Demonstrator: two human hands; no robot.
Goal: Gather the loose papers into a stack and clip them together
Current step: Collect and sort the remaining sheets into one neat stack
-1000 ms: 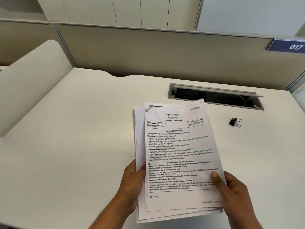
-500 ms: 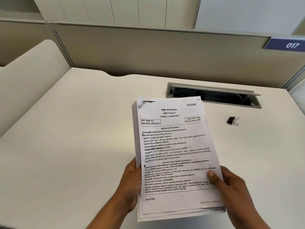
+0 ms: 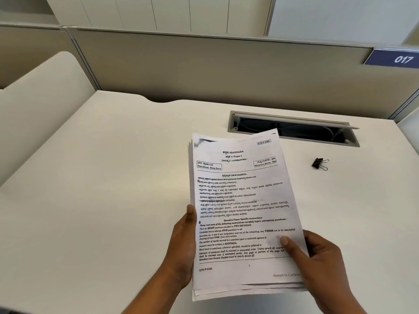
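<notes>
Gripping fanned paper stack (image 3: pixel 240 200) at lower centre with left hand (image 3: pixel 181 250) on left edge and right hand (image 3: pixel 317 264) pinching lower right, so tap square on bench (image 3: pixel 113 200) before grabbing binder clip (image 3: pixel 319 164) lying centre right.

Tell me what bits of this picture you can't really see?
All in the head view:
- On the paper stack, the top page covers the sheets below, so their number is unknown.
- The fingers of the left hand and right hand are hidden behind the stack.
- The cable slot is too dark inside.
- The blue sign is cut off by the right edge.
- The binder clip is too small for detail.
</notes>
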